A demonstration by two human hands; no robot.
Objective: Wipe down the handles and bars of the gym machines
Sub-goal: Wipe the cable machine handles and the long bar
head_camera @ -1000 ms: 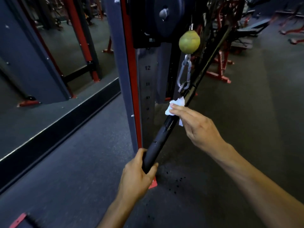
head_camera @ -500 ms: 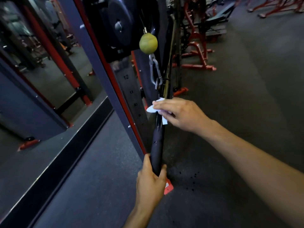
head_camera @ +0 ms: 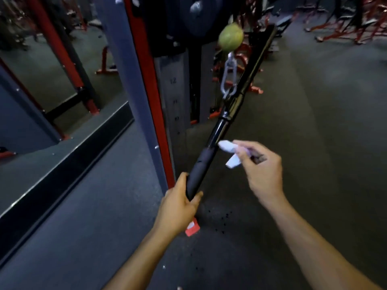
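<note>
A long black cable bar (head_camera: pixel 217 132) hangs from a silver carabiner (head_camera: pixel 229 77) under a yellow-green ball (head_camera: pixel 231 37) and slants from upper right to lower left. My left hand (head_camera: pixel 178 208) grips the bar's near rubber end. A small white wipe (head_camera: pixel 229 152) is pinched in the fingers of my right hand (head_camera: pixel 261 170), just right of the bar and off its surface, level with the top of the rubber grip.
The cable machine's grey and red upright (head_camera: pixel 144 91) and its numbered weight stack (head_camera: pixel 173 97) stand just left of the bar. A mirror wall (head_camera: pixel 52 80) fills the left side. Red machine frames (head_camera: pixel 356 28) stand far back right on dark rubber floor (head_camera: pixel 314 132).
My right hand with the wipe has come off the bar and drawn back toward me to the right. The bar has tilted from near upright to slanting right. My left hand still holds its end.
</note>
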